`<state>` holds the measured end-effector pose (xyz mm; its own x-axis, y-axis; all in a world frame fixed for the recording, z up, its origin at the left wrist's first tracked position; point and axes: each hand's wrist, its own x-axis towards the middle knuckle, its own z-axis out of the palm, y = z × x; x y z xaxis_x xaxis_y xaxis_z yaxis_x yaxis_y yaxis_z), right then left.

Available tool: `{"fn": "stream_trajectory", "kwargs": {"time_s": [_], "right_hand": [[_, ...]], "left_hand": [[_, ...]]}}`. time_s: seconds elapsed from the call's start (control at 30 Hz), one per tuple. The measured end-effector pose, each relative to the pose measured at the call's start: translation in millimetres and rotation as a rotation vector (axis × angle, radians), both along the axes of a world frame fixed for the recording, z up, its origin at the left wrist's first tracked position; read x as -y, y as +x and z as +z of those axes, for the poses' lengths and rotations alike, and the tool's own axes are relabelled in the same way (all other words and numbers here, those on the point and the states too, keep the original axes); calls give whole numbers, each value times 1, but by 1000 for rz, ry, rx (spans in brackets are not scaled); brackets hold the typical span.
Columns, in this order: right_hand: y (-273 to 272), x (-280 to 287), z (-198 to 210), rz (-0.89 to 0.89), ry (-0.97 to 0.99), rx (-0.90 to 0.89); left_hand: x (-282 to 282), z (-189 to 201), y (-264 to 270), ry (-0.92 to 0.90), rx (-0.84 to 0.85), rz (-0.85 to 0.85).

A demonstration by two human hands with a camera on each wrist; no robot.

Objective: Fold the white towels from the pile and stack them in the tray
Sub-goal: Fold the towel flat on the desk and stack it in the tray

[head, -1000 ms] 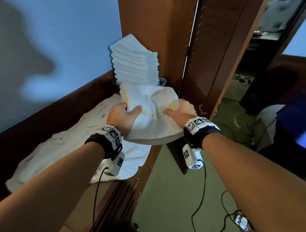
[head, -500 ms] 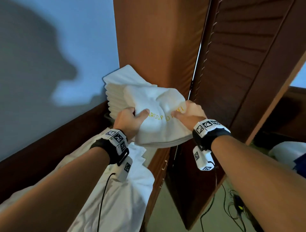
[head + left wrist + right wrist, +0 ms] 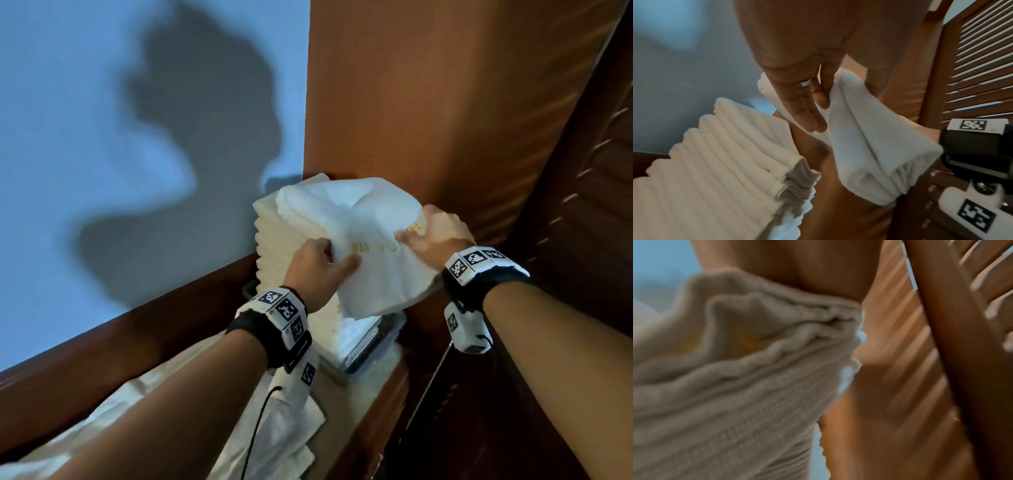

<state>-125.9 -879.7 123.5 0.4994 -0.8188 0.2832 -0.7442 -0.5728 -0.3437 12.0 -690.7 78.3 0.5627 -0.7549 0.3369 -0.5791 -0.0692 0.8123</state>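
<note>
A folded white towel point(image 3: 370, 240) with gold lettering hangs in the air, held by both hands over the top of a tall stack of folded white towels point(image 3: 274, 250). My left hand point(image 3: 318, 263) grips its near left edge, thumb on top and fingers point(image 3: 807, 110) under the fold. My right hand point(image 3: 431, 233) grips the near right edge. The stack point(image 3: 715, 162) stands in a tray point(image 3: 373, 346), whose rim shows at the stack's base. In the right wrist view the towel point(image 3: 740, 369) is close and blurred; the fingers are hidden.
Unfolded white towels point(image 3: 281, 435) lie spread on the wooden ledge point(image 3: 373, 407) below my left forearm. A wooden panel point(image 3: 428, 102) rises right behind the stack, with a louvred door point(image 3: 589, 171) to its right. A blue wall point(image 3: 102, 171) is on the left.
Both hands have lifted the folded towel up and forward, from in front of the stack's lower part to over its top. Both grips are unchanged.
</note>
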Motion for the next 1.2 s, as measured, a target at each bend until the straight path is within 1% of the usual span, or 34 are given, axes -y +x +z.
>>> {"fn": "stream_trajectory", "kwargs": {"time_s": [0.07, 0.17, 0.3, 0.33, 0.4, 0.43, 0.5, 0.53, 0.57, 0.6, 0.67, 0.7, 0.73, 0.77, 0.8, 0.83, 0.87, 0.9, 0.93, 0.97, 1.0, 1.03, 1.1, 1.13, 1.2], "right_hand": [[28, 44, 1, 27, -3, -4], [70, 98, 1, 71, 9, 35], [127, 148, 4, 205, 2, 191], [139, 157, 4, 239, 18, 220], [161, 173, -6, 295, 70, 229], [168, 177, -16, 321, 114, 193], [182, 191, -44, 361, 210, 54], [186, 196, -56, 366, 245, -6], [188, 200, -64, 361, 262, -29], [190, 203, -66, 358, 262, -8], [194, 206, -62, 350, 226, 73], [195, 206, -60, 343, 214, 86], [195, 207, -59, 335, 214, 59], [193, 205, -61, 326, 216, 0], [191, 203, -63, 319, 204, -60], [188, 200, -66, 315, 162, -86], [185, 196, -69, 316, 92, -76], [183, 190, -69, 330, 3, -44], [183, 182, -68, 353, -86, -11], [184, 172, -65, 384, -137, 2], [185, 162, -61, 417, -137, -24], [187, 154, -59, 452, -98, -82], [193, 142, -59, 487, 40, -224], [196, 139, -60, 487, 143, -274], [204, 135, -64, 493, 343, -335]], "left_hand": [[38, -2, 15, -19, -13, 48], [86, -2, 41, -32, -35, 135], [129, 2, 74, -137, -116, 228], [138, -2, 83, -160, -164, 252], [148, -15, 96, -178, -315, 300], [148, -22, 98, -161, -413, 310], [149, -38, 100, -80, -626, 316], [149, -45, 101, -56, -712, 309], [150, -48, 101, -61, -773, 299], [152, -48, 101, -92, -810, 301], [157, -43, 103, -152, -827, 331], [158, -42, 104, -150, -822, 344], [158, -43, 105, -124, -811, 356], [156, -43, 107, -74, -788, 373], [152, -44, 110, -1, -720, 409], [147, -44, 115, 85, -592, 459], [142, -42, 122, 159, -420, 506], [140, -36, 130, 195, -238, 546], [140, -28, 139, 190, -67, 570], [144, -18, 149, 173, 90, 565], [151, -8, 162, 185, 239, 534], [159, 0, 176, 241, 375, 484], [172, 8, 209, 463, 581, 354], [177, 9, 227, 595, 644, 297], [177, 5, 258, 808, 669, 235]]}}
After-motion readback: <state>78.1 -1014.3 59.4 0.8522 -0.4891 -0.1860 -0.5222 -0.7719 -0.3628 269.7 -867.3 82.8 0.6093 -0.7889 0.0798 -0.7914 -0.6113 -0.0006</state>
